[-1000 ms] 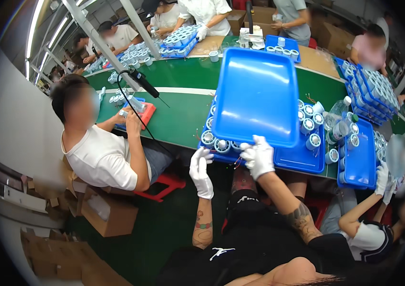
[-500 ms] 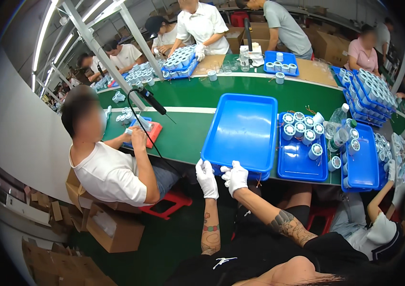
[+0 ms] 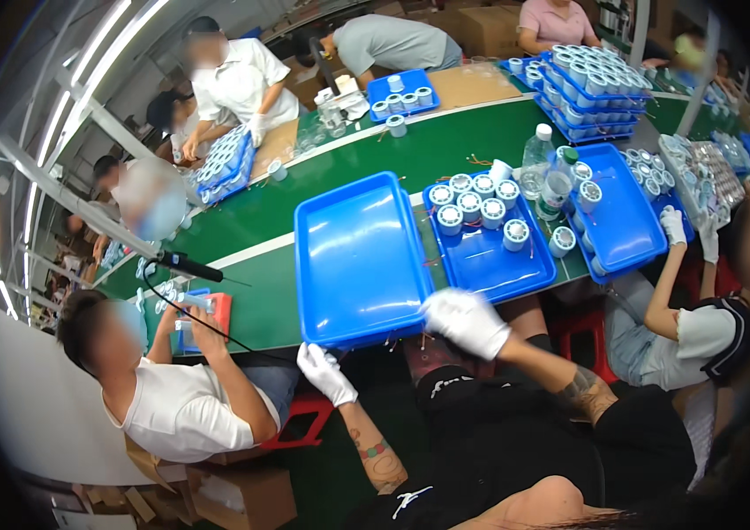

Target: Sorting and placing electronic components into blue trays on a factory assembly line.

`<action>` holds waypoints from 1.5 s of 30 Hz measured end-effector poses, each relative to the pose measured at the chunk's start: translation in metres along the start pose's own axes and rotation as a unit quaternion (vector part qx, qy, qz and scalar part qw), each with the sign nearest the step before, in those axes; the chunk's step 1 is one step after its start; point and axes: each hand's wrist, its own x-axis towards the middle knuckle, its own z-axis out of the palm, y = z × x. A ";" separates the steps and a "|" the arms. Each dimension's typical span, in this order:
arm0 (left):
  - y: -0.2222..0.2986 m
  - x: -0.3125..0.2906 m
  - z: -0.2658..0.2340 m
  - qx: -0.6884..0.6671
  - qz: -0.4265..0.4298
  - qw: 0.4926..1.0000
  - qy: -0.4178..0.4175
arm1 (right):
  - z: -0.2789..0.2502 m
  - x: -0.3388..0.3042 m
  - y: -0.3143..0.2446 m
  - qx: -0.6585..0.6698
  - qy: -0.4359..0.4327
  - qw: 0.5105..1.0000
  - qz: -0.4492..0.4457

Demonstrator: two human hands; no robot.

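Note:
A blue plastic tray (image 3: 357, 256) with a bare, shiny bottom lies on top of at least one more tray at the bench's near edge; thin wires poke out beneath its rim. My left hand (image 3: 326, 373), in a white glove, has its fingers curled at the tray's near left corner. At the near right corner is my gloved right hand (image 3: 465, 322), smeared by motion, its fingers hard to make out. Just right of it, another blue tray (image 3: 503, 281) holds several light-blue cylindrical parts (image 3: 470, 208) with white slotted tops and wires.
Two plastic bottles (image 3: 536, 163) stand beyond the right-hand trays. A further blue tray (image 3: 619, 216) lies before a co-worker at right. Loaded trays (image 3: 588, 97) are stacked at the far right. A black tool (image 3: 188, 265) hangs near the co-worker at left.
The view has swung, shifting the bench leftward and tilting it. My hands have spread apart along the tray's front, my left to its left corner, my right to its right corner.

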 end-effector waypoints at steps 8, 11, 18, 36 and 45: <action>0.037 -0.086 0.039 -0.022 0.197 0.980 -0.006 | -0.063 -0.053 0.196 -0.299 0.103 0.885 0.341; 0.037 -0.134 0.073 -0.019 0.150 0.977 -0.153 | -0.060 -0.060 0.180 -0.242 0.055 0.890 0.382; -0.014 -0.142 0.176 0.021 -0.163 0.862 -0.479 | -0.113 -0.036 0.093 -0.069 -0.026 0.978 0.194; -0.034 -0.161 0.207 -0.453 -0.431 0.596 -0.504 | -0.115 -0.010 0.023 -0.043 0.031 0.992 0.115; -0.022 -0.166 0.214 -0.551 -0.443 0.557 -0.435 | -0.094 -0.006 0.016 -0.158 0.115 0.979 0.052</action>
